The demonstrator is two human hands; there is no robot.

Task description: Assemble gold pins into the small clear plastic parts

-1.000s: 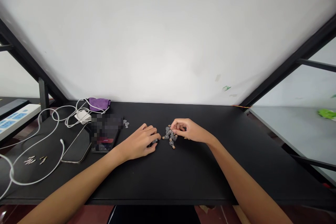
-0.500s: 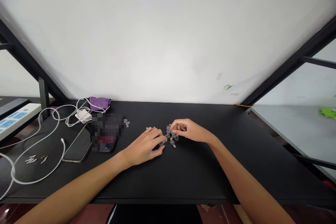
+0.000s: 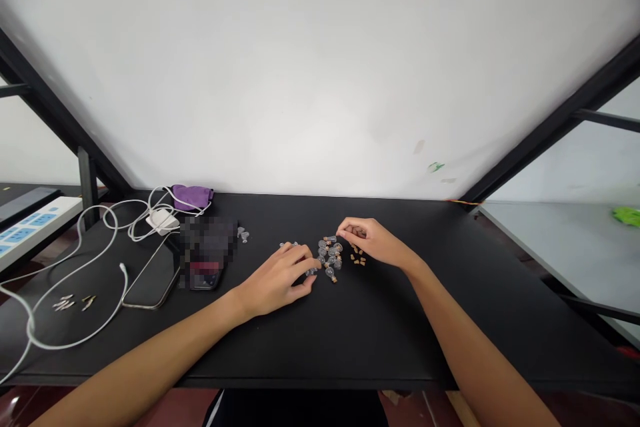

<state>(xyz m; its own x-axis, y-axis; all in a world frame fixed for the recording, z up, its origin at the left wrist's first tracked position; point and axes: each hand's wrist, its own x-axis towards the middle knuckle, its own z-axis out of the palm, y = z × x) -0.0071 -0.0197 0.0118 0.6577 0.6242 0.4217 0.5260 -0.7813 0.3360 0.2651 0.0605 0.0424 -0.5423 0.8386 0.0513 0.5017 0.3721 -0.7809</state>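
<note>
My left hand (image 3: 286, 277) rests on the black table, thumb and fingers curled around a small clear glass bottle (image 3: 311, 272). Just right of it lies a pile of tiny corked glass bottles (image 3: 331, 260), some tilted against each other. My right hand (image 3: 373, 239) hovers at the pile's upper right edge with thumb and forefinger pinched. Its fingertips are close to a corked bottle's glass end; what they hold, if anything, is too small to make out. Several loose little corks (image 3: 358, 259) lie under and beside this hand. More clear glass pieces (image 3: 289, 244) show behind my left knuckles.
On the left are a phone (image 3: 153, 273), a blurred dark item (image 3: 207, 250), white cables (image 3: 75, 347), a charger (image 3: 161, 221), a purple pouch (image 3: 193, 197) and small metal pieces (image 3: 63, 303). Small clear pieces (image 3: 243, 234) lie nearby. A white wall (image 3: 320, 80) rises behind the table.
My right hand has moved up and to the right from the middle of the pile, uncovering bottles and the loose corks. My left hand has stayed nearly still.
</note>
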